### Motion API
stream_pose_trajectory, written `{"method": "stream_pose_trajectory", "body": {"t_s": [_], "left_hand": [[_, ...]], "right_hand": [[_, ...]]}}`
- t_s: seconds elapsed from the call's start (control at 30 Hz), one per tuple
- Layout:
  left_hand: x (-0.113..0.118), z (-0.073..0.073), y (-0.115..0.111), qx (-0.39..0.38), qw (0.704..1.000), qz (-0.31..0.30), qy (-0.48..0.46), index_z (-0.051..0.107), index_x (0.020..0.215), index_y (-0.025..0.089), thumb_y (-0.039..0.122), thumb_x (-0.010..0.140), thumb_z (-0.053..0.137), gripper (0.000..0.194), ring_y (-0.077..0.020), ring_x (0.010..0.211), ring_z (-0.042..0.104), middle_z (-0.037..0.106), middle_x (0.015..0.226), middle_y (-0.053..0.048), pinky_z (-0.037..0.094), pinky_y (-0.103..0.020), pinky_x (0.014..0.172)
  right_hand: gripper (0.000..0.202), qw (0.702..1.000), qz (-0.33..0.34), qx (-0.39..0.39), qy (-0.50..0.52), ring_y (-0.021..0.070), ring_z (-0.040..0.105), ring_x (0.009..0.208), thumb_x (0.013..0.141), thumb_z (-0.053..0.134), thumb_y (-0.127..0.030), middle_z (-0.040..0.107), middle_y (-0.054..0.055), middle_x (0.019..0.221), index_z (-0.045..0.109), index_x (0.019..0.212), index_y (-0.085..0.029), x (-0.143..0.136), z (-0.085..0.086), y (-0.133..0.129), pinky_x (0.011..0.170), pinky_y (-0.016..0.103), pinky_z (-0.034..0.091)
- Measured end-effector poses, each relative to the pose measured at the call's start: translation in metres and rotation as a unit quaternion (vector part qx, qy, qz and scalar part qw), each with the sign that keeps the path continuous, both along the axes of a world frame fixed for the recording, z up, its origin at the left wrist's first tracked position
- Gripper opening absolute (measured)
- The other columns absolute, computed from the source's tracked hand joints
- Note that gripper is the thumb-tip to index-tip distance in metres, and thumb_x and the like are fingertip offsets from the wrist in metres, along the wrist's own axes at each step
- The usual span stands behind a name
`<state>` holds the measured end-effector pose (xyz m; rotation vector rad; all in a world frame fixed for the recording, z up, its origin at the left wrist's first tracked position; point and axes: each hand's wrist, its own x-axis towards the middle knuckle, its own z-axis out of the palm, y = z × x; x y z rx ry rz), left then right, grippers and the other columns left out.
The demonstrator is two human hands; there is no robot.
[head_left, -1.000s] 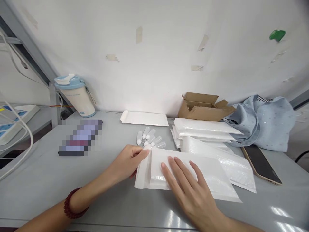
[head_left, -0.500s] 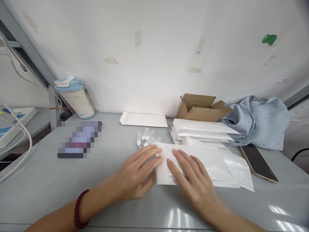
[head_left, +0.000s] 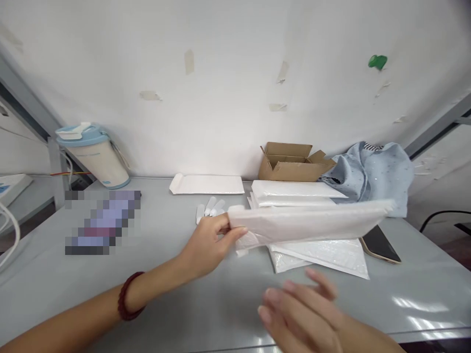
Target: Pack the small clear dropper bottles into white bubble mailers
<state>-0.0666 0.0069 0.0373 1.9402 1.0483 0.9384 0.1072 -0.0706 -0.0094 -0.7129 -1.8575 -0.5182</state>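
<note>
My left hand [head_left: 211, 245] pinches the left end of a white bubble mailer [head_left: 312, 223] between thumb and fingers. The mailer is raised above the table, its long side stretching to the right. Lower down, my right hand [head_left: 301, 314] is smeared by motion, its fingers loosely bent and apart, touching nothing. Under the raised mailer lie more white mailers [head_left: 331, 255], partly covered by it. Several small clear-white plastic pieces [head_left: 210, 207] lie just beyond my left hand.
A stack of white mailers [head_left: 294, 191] lies before an open cardboard box [head_left: 294, 170]. One more mailer [head_left: 209, 184] rests by the wall. A tumbler [head_left: 97, 157], a pixelated phone-shaped object [head_left: 106, 220], blue cloth [head_left: 379, 171] and a dark phone [head_left: 380, 245] are around the grey table [head_left: 165, 304].
My left hand has gripped and lifted the mailer that both hands were pressing flat. My right hand has come off it and moved toward me. The view has shifted right.
</note>
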Motion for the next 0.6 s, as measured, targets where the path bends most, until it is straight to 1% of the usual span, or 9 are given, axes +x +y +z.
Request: {"method": "stream_pose_trajectory", "body": {"t_s": [0.03, 0.1, 0.13, 0.17, 0.27, 0.37, 0.5, 0.53, 0.6], "left_hand": [[0.010, 0.006, 0.005, -0.089, 0.995, -0.037, -0.030, 0.064, 0.077, 0.017, 0.026, 0.085, 0.053, 0.017, -0.0124, 0.065, 0.060, 0.067, 0.071, 0.000, 0.046, -0.021, 0.056], [0.031, 0.012, 0.017, -0.213, 0.969, -0.093, -0.083, 0.062, 0.073, 0.016, 0.028, 0.083, 0.055, 0.017, -0.0095, 0.058, 0.053, 0.061, 0.065, 0.001, 0.040, -0.020, 0.052], [0.042, 0.012, 0.024, -0.263, 0.955, -0.104, -0.093, 0.058, 0.067, 0.016, 0.029, 0.080, 0.058, 0.019, -0.0078, 0.053, 0.048, 0.056, 0.059, 0.003, 0.036, -0.020, 0.049], [0.051, 0.009, 0.030, -0.311, 0.939, -0.113, -0.091, 0.054, 0.062, 0.015, 0.029, 0.077, 0.061, 0.022, -0.0066, 0.048, 0.043, 0.051, 0.054, 0.004, 0.033, -0.020, 0.046], [0.072, -0.008, 0.044, -0.406, 0.901, -0.124, -0.087, 0.046, 0.058, 0.016, 0.031, 0.071, 0.069, 0.030, -0.0055, 0.043, 0.038, 0.045, 0.049, 0.005, 0.032, -0.021, 0.045], [0.078, -0.022, 0.045, -0.401, 0.904, -0.094, -0.111, 0.047, 0.062, 0.016, 0.037, 0.075, 0.065, 0.031, -0.0068, 0.047, 0.045, 0.048, 0.053, 0.004, 0.040, -0.023, 0.050], [0.067, -0.025, 0.041, -0.364, 0.923, -0.076, -0.103, 0.052, 0.067, 0.015, 0.044, 0.082, 0.056, 0.033, -0.0098, 0.059, 0.058, 0.059, 0.065, -0.002, 0.049, -0.024, 0.062], [0.062, -0.025, 0.042, -0.327, 0.939, -0.073, -0.071, 0.055, 0.071, 0.014, 0.046, 0.084, 0.051, 0.035, -0.0110, 0.062, 0.060, 0.062, 0.069, -0.004, 0.050, -0.025, 0.063], [0.046, -0.023, 0.049, -0.214, 0.975, -0.052, 0.025, 0.060, 0.079, 0.013, 0.044, 0.088, 0.043, 0.036, -0.0131, 0.065, 0.063, 0.067, 0.078, -0.008, 0.052, -0.026, 0.062]], "right_hand": [[0.020, 0.999, 0.011, 0.029, -0.009, 0.0130, 0.057, 0.086, 0.081, 0.059, -0.010, 0.066, -0.004, 0.091, 0.063, 0.069, -0.024, -0.001, 0.002, 0.001, 0.098, 0.038, 0.040], [0.017, 0.990, 0.084, 0.088, -0.075, 0.0128, 0.058, 0.083, 0.080, 0.059, -0.009, 0.066, 0.000, 0.087, 0.065, 0.069, -0.020, 0.000, 0.010, 0.008, 0.085, 0.031, 0.048], [0.016, 0.988, 0.092, 0.064, -0.108, 0.0143, 0.059, 0.081, 0.079, 0.058, -0.008, 0.066, 0.003, 0.084, 0.066, 0.070, -0.017, 0.001, 0.015, 0.013, 0.080, 0.031, 0.050], [0.016, 0.982, 0.109, 0.053, -0.146, 0.0157, 0.059, 0.079, 0.080, 0.055, -0.008, 0.067, 0.005, 0.081, 0.066, 0.072, -0.015, 0.003, 0.019, 0.019, 0.074, 0.032, 0.052], [0.016, 0.981, 0.113, 0.036, -0.155, 0.0184, 0.059, 0.075, 0.079, 0.051, -0.005, 0.066, 0.009, 0.078, 0.066, 0.078, -0.009, 0.011, 0.024, 0.031, 0.061, 0.032, 0.052], [0.016, 0.985, 0.109, 0.027, -0.130, 0.0208, 0.058, 0.075, 0.075, 0.051, -0.002, 0.065, 0.012, 0.077, 0.064, 0.082, -0.006, 0.016, 0.019, 0.036, 0.058, 0.034, 0.051], [0.020, 0.987, 0.104, -0.015, -0.119, 0.0219, 0.056, 0.077, 0.070, 0.051, 0.001, 0.063, 0.013, 0.077, 0.062, 0.086, -0.005, 0.015, 0.013, 0.039, 0.058, 0.035, 0.051], [0.021, 0.987, 0.103, -0.030, -0.118, 0.0219, 0.056, 0.077, 0.070, 0.051, 0.002, 0.063, 0.012, 0.078, 0.061, 0.086, -0.005, 0.015, 0.013, 0.039, 0.058, 0.035, 0.051], [0.022, 0.986, 0.099, -0.064, -0.117, 0.0221, 0.055, 0.078, 0.069, 0.051, 0.002, 0.062, 0.012, 0.080, 0.061, 0.087, -0.007, 0.015, 0.014, 0.040, 0.059, 0.035, 0.050]]}}
